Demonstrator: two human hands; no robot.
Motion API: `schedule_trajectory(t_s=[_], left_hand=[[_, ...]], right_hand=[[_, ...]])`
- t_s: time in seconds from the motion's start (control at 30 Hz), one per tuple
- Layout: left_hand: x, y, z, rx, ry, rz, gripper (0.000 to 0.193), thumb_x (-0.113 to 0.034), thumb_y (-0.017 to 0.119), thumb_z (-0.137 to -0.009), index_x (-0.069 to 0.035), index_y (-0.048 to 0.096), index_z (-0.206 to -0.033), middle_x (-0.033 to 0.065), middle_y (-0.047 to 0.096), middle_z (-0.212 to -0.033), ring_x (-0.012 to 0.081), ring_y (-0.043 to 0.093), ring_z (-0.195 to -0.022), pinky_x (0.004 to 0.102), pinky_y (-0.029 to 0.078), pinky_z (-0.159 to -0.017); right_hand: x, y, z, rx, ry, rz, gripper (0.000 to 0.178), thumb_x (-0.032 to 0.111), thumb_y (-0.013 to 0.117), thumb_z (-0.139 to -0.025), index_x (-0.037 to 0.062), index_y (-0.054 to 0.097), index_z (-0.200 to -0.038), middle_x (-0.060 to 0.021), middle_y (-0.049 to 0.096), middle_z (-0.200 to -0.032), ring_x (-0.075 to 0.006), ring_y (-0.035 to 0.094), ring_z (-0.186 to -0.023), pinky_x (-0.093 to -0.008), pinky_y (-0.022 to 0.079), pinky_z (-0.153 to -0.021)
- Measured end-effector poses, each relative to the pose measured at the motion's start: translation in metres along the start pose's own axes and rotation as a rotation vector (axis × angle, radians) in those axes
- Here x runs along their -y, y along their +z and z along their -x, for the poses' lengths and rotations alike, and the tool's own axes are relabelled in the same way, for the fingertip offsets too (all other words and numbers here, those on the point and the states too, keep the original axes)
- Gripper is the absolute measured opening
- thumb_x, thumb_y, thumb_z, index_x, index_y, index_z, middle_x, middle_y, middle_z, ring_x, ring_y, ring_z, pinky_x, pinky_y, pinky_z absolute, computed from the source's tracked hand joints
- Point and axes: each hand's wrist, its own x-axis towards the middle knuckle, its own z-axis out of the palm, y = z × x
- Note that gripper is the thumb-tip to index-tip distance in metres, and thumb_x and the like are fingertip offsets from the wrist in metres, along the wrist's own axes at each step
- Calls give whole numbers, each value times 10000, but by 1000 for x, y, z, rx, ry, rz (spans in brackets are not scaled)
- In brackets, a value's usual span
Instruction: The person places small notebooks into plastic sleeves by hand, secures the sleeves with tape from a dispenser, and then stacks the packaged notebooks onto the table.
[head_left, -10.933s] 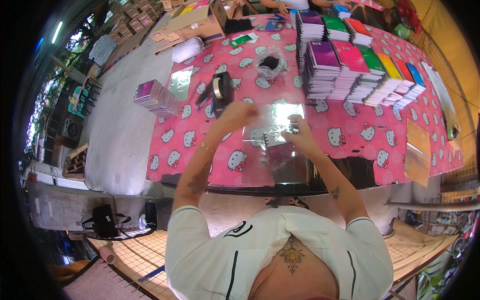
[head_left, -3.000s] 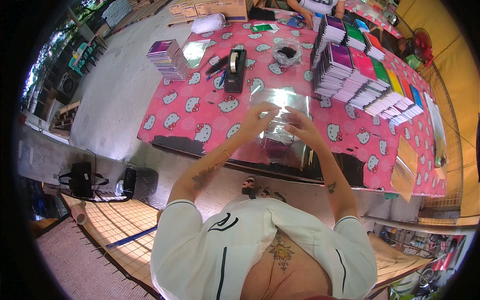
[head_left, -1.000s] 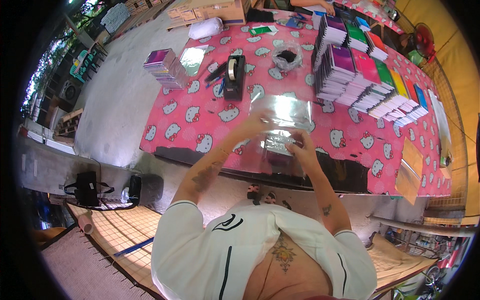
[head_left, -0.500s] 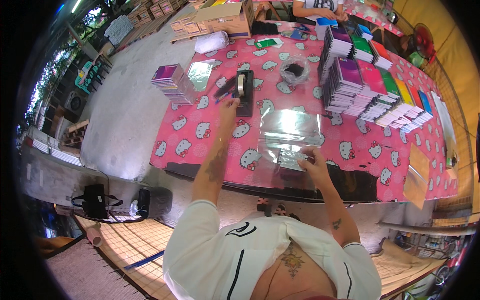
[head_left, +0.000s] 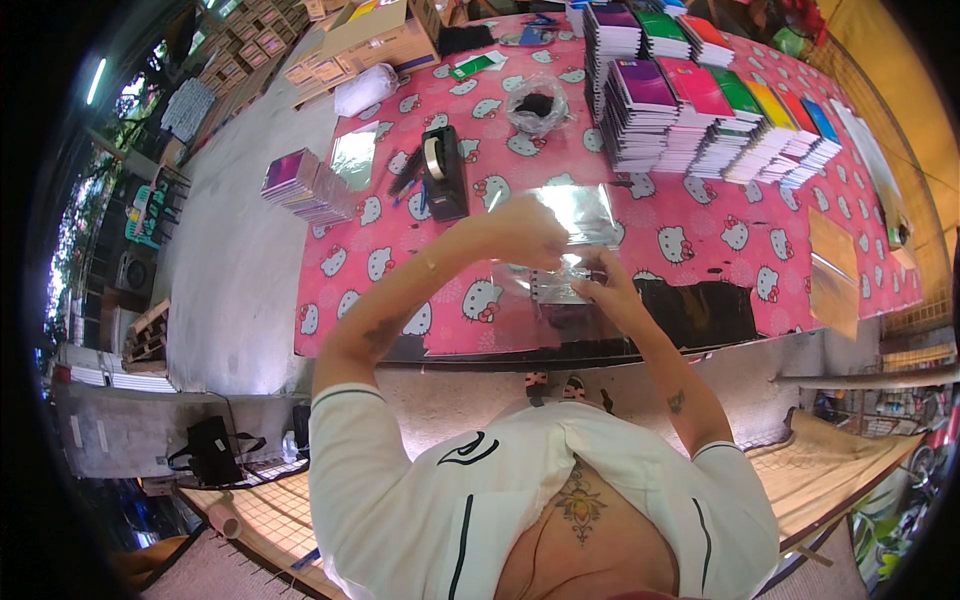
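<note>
A small notebook (head_left: 562,291) with what looks like a spiral edge lies under shiny clear plastic film (head_left: 590,205) close to the table's near edge. My right hand (head_left: 608,285) pinches the film over the notebook at its right side, thumb toward me. Above the film my left hand (head_left: 530,235) is curled, its fingertips turned down and hidden, so what they hold cannot be made out. A black tape dispenser (head_left: 446,185) with a roll of tape stands left of my left hand, beside some pens (head_left: 424,195).
Tall stacks of colourful notebooks (head_left: 645,90) fill the table's back right. A smaller purple-topped stack (head_left: 297,178) stands at the left edge near a clear sheet (head_left: 354,155). Behind are a plastic bag with dark contents (head_left: 538,105), a white bundle (head_left: 366,91) and cardboard boxes (head_left: 375,40).
My left hand has moved right from the tape dispenser to the film over the notebook. My right hand stays on the film. The view has shifted, and the person across the table is out of sight.
</note>
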Motion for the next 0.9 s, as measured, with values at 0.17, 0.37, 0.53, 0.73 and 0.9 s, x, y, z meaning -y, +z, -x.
schedule_trajectory(t_s=[0.17, 0.37, 0.53, 0.73, 0.9], left_hand=[[44, 34, -44, 401, -129, 107, 537, -538, 738, -798, -53, 650, -1010, 84, 684, -935, 156, 642, -856, 344, 463, -673], [79, 134, 18, -100, -340, 1091, 591, -572, 608, -911, -73, 594, -1227, 8, 625, -1042, 140, 586, -981, 287, 477, -800], [-33, 150, 74, -584, -159, 1489, 568, -209, 698, -906, -63, 453, -1397, 72, 586, -1204, 220, 531, -1214, 377, 488, -960], [8, 92, 129, -1081, -387, 695, 615, -148, 804, -796, -69, 509, -1331, 71, 617, -1161, 202, 616, -1071, 366, 524, -906], [137, -54, 249, -1891, -858, 631, 640, -344, 852, -755, 68, 556, -1145, 129, 658, -920, 175, 654, -735, 290, 536, -542]], right_hand=[[2, -6, -2, 50, -26, 62, 518, 80, 726, -815, 94, 502, -1281, -46, 528, -1108, -139, 515, -997, -297, 466, -836], [-21, -8, 2, 60, -137, -27, 779, 167, 788, -808, 91, 369, -1461, -128, 426, -1404, -228, 437, -1291, -374, 366, -1080], [-57, -19, 7, 116, -161, 144, 940, 204, 856, -740, 56, 326, -1503, -98, 433, -1444, -223, 408, -1347, -377, 347, -1112], [5, 31, -25, 177, -444, 182, 797, 265, 779, -840, 54, 364, -1486, -106, 377, -1493, -230, 459, -1300, -387, 408, -1055], [-12, 26, -23, 5, -345, 134, 469, 49, 577, -959, 65, 451, -1411, -99, 445, -1386, -206, 526, -1208, -310, 513, -889]])
